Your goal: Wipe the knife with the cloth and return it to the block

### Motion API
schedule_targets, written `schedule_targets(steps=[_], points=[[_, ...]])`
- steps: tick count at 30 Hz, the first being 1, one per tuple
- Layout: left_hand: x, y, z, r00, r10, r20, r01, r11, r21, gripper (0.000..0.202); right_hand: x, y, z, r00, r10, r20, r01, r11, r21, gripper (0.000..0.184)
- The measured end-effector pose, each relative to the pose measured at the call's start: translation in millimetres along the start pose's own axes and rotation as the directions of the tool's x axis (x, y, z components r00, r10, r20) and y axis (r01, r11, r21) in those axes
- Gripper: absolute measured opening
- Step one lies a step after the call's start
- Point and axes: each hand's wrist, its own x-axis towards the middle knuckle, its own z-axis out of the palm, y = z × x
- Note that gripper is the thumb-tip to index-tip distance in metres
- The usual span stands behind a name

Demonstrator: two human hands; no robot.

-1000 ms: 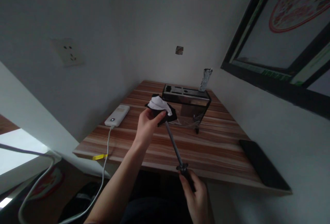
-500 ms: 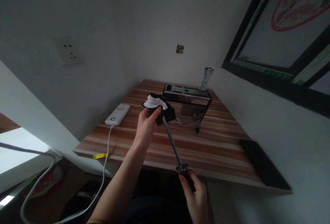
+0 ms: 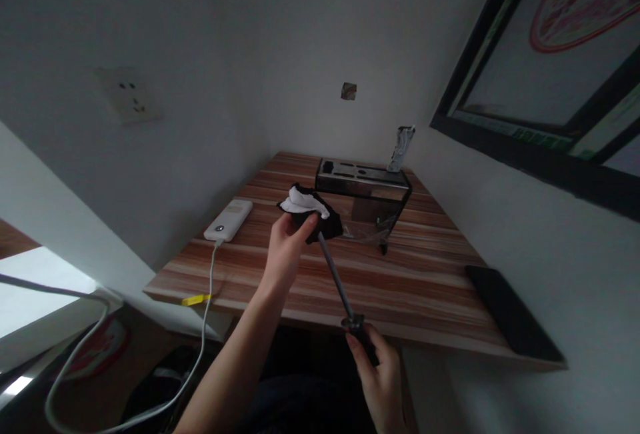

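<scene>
My right hand (image 3: pixel 383 377) is closed around the black handle of a honing steel (image 3: pixel 336 277), whose grey rod points away from me and up to the left. My left hand (image 3: pixel 286 247) pinches a black and white cloth (image 3: pixel 328 226) at the far end of the rod. The cloth hides the tip. Both hands are above the near part of the wood-grain table (image 3: pixel 400 287). Behind the cloth stands a knife block (image 3: pixel 367 187) with a metal slotted top and clear sides. One plastic-wrapped handle (image 3: pixel 401 149) sticks up from its right end.
A white power bank (image 3: pixel 230 219) lies at the table's left, its white cable (image 3: pixel 210 281) hanging over the front edge. Near that edge is a yellow tag (image 3: pixel 195 300). A flat black phone-like slab (image 3: pixel 513 314) lies at the right edge. Walls border the table.
My left hand and the cloth have shifted slightly along the rod, toward the handle. My right hand keeps its grip on the honing steel in nearly the same place.
</scene>
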Motion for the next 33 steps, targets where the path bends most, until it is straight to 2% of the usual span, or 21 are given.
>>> schedule_targets(steps=[8, 12, 17, 21, 27, 33], points=[[-29, -8, 8.6, 0.988, -0.117, 0.099, 0.108, 0.99, 0.086, 0.035, 10, -17, -4, 0.998, -0.017, 0.055, 0.014, 0.999, 0.046, 0.023], [-41, -12, 12.1, 0.974, -0.176, 0.14, 0.164, 0.982, 0.094, 0.034, 13, -22, -3, 0.999, -0.009, 0.039, 0.006, 0.997, 0.078, 0.022], [-57, -22, 16.3, 0.946, -0.269, 0.183, 0.237, 0.955, 0.181, 0.033, 16, -21, 3, 0.999, 0.043, 0.005, -0.043, 0.991, 0.123, 0.024], [-68, -29, 18.6, 0.938, -0.262, 0.227, 0.205, 0.948, 0.244, 0.029, 20, -22, 2, 0.999, 0.036, -0.032, -0.032, 0.991, 0.127, 0.025], [-76, -28, 21.1, 0.935, -0.229, 0.27, 0.144, 0.943, 0.301, 0.029, 24, -31, -3, 0.999, 0.008, -0.038, -0.002, 0.99, 0.141, 0.024], [-77, -25, 20.5, 0.914, -0.282, 0.294, 0.213, 0.946, 0.246, 0.039, 26, -31, -3, 0.998, -0.015, -0.054, 0.022, 0.99, 0.137, 0.024]])
